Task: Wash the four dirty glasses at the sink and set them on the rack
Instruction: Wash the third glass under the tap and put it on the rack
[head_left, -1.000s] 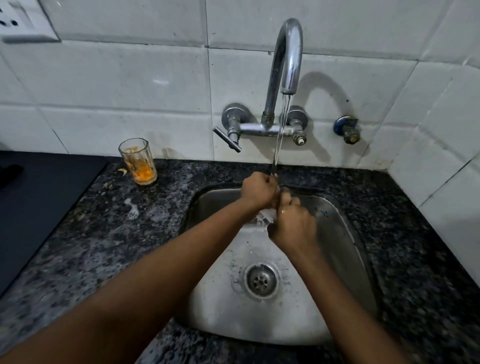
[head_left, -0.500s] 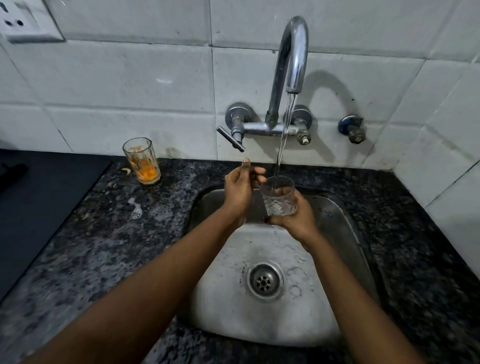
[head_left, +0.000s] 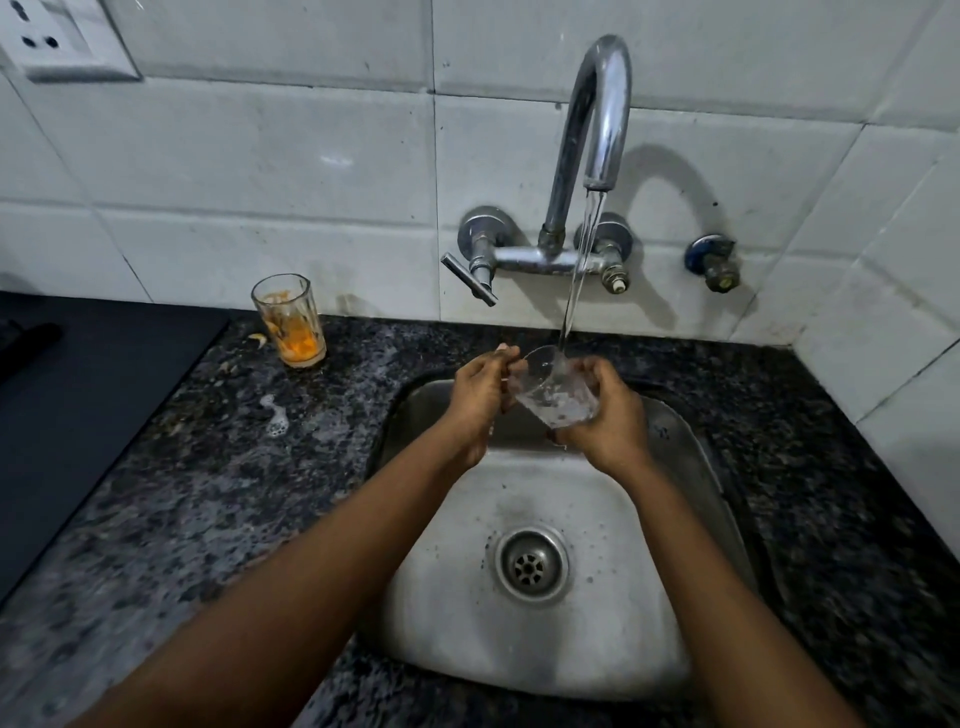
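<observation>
Glasses: one dirty glass (head_left: 289, 321), orange residue at its bottom, is left standing on the counter (head_left: 208, 457) left of the sink (head_left: 691, 447). Over the basin a clear glass (head_left: 551, 391) is rinsed under the tap (head_left: 597, 114): left hand (head_left: 480, 397) fingers pinched at its rim, right hand (head_left: 605, 415) grip clamped round its base. Rinsing is judged under way; emptying comes next, and the rack is not in view.

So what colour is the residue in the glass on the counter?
Orange, smeared inside the dirty glass, thickest at the bottom; head view.

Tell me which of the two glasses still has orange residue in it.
The glass on the counter, left of the sink. The other glass, held under the tap, looks clear.
</observation>
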